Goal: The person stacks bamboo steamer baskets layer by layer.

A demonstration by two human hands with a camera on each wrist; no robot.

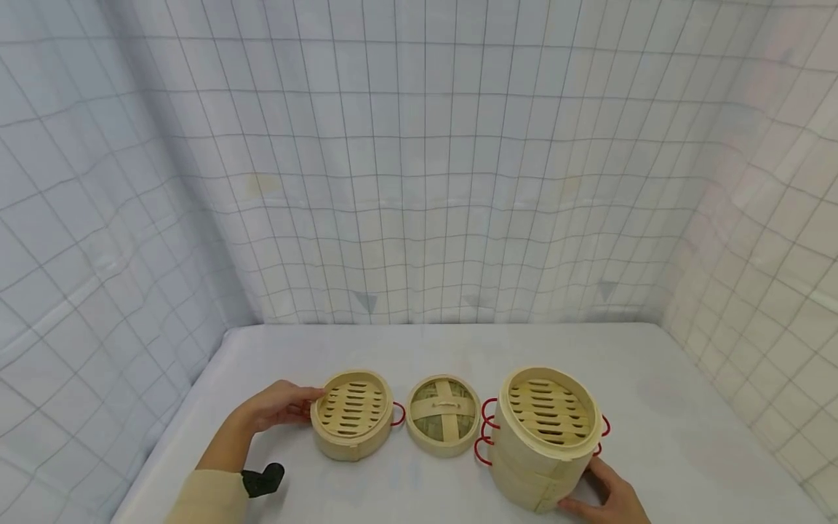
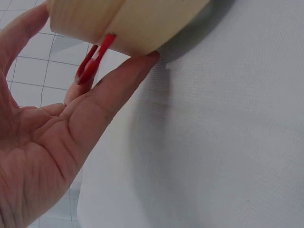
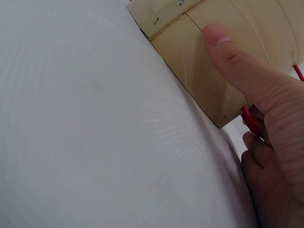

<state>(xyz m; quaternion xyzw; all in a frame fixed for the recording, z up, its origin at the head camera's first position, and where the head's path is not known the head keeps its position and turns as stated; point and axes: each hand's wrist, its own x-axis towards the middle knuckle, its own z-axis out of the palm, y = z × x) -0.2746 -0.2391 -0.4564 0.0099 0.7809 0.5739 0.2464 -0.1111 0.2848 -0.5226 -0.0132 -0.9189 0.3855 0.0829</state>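
Observation:
A round bamboo steamer basket (image 1: 340, 447) with a slatted base and red handles is on the left, tilted slightly in the left wrist view. My left hand (image 1: 283, 405) grips its left side, one digit at the upper edge and another at the bottom edge, around a red handle (image 2: 96, 59). On the right stands a stack of steamer baskets (image 1: 524, 471) with several red loops on its sides. My right hand (image 1: 609, 496) holds the lowest tier at its right. The right thumb (image 3: 237, 59) lies against the wall, other fingers behind near a red handle (image 3: 250, 122).
Between the basket and the stack lies a round woven bamboo lid (image 1: 444, 445) with a small handle on top. The white table (image 1: 419, 349) is bordered at the back and sides by white, grid-lined sheeting (image 1: 419, 182). A black strap end (image 1: 264, 480) projects near the left sleeve.

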